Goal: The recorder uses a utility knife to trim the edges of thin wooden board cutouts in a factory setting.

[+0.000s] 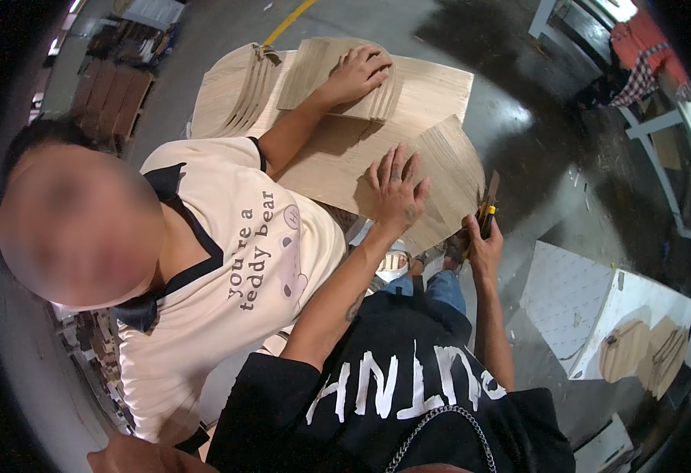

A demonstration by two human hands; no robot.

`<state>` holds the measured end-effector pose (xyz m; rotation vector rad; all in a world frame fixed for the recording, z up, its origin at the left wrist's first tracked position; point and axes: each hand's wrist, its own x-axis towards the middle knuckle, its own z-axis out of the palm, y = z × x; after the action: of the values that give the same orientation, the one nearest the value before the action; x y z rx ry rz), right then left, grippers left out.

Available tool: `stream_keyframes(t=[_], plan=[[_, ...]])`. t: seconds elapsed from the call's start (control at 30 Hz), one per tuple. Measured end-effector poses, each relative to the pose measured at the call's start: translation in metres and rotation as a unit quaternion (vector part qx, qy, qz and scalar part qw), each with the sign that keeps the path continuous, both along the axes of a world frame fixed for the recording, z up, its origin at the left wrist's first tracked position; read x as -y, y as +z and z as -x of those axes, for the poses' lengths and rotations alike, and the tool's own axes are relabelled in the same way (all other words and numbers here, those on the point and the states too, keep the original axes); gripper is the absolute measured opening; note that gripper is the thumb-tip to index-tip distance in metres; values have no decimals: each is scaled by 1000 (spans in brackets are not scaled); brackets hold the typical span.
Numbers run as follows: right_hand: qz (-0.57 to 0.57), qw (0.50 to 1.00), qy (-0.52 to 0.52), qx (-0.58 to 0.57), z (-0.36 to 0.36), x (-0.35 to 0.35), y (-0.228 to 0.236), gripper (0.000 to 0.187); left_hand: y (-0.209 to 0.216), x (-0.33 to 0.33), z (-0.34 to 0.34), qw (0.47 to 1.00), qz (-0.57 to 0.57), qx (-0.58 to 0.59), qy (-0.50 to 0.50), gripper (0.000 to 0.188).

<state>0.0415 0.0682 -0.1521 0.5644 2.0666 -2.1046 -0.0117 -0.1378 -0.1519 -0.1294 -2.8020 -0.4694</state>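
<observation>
My left hand (pixel 399 197) lies with fingers spread on a thin, light wooden panel (pixel 449 162) with a rounded outer edge. At that panel's right edge, my right hand (pixel 484 243) is closed around the black-and-yellow handle of a cutter knife (pixel 488 214). Its narrow blade points up, away from me, beside the panel's edge; whether it touches the wood I cannot tell. The panel rests on a larger wooden board (pixel 333 162). Farther off, a co-worker's hand (pixel 361 72) is laid on a stack of curved wooden panels (pixel 314 69).
A co-worker in a cream shirt (pixel 227 236) stands close on my left. Another bundle of rounded panels (pixel 227 91) sits at the far left of the board. At right, more wooden pieces (pixel 625 351) lean by a white box (pixel 645 299). A person in red (pixel 645 55) is at far right.
</observation>
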Motion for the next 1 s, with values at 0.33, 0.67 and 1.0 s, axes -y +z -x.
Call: stream_keyframes(t=[0.33,0.67,1.0], plan=[[15,996,-87,-20,0,9,1,37,-5,-6,12,1000,28,2,-14,55],[-14,993,-120,-21,-23,0,-30,32,10,-17,13,997,80,16,15,56],[-199,968,-149,30,-146,-14,-77,40,-30,25,24,994,67,42,-71,65]])
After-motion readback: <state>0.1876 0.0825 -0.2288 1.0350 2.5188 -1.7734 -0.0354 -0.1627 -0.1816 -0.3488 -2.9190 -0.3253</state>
